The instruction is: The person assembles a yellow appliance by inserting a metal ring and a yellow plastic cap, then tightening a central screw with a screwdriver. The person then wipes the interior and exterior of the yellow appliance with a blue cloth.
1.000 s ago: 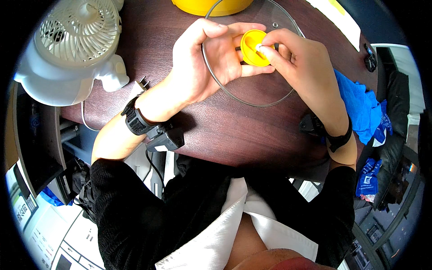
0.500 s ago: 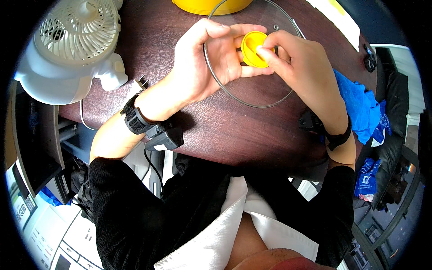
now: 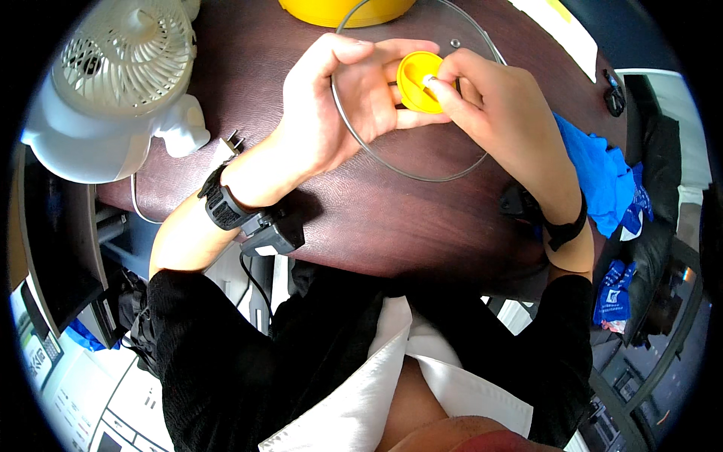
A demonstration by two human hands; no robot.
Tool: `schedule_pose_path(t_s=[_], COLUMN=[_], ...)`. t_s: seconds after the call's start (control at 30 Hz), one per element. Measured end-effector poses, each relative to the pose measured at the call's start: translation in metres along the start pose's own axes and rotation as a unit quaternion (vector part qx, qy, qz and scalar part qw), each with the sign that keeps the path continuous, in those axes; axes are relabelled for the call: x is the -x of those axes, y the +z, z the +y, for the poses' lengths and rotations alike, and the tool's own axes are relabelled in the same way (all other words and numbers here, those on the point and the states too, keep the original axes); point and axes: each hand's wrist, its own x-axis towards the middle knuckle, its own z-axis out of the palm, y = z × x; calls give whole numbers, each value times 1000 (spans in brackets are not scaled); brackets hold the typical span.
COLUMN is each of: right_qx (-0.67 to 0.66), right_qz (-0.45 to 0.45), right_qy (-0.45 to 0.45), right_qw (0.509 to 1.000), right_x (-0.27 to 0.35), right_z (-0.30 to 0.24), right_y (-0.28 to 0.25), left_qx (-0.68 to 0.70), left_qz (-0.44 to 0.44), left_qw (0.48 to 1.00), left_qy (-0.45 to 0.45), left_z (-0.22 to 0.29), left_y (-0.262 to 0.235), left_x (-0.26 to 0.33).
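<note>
A clear round lid (image 3: 440, 179) with a grey rim spans the middle of the desk's far side. Its rim crosses in front of my left hand (image 3: 354, 94), which is palm up beneath it. Fingers of that hand support a round, hollow yellow knob (image 3: 413, 68) from behind. My right hand (image 3: 493, 98) comes over the lid's right part. Thumb and forefinger pinch at the knob's middle, where a small pale, shiny bit (image 3: 428, 80) shows between them. Its kind is too small to tell. A little metal ring (image 3: 455, 44) sits near the lid's far edge.
A white fan (image 3: 124, 68) stands at the left, its plug (image 3: 228, 145) beside my left forearm. Beyond the lid is a yellow container (image 3: 346, 13). A blue cloth (image 3: 599, 177) lies at the desk's right edge, with white paper (image 3: 561, 30) farther back.
The whole view has shifted slightly. My right thumb has moved a little at the knob's middle, and the pale bit now shows there. My left hand keeps its hold.
</note>
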Motion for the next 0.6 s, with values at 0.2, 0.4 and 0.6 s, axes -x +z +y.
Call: schedule_pose_path(t_s=[0.2, 0.4, 0.6], right_qx=[12, -15, -7], right_qz=[14, -13, 14], right_qy=[-32, -13, -32], right_qw=[999, 1000, 999], right_x=[1, 1, 3], right_z=[3, 0, 3], right_y=[0, -8, -4], left_qx=[-22, -10, -4], left_qz=[-6, -25, -28], left_qw=[1000, 1000, 1000], left_qy=[5, 1, 1], left_z=[-1, 0, 0], left_y=[-1, -1, 0], left_x=[0, 1, 0])
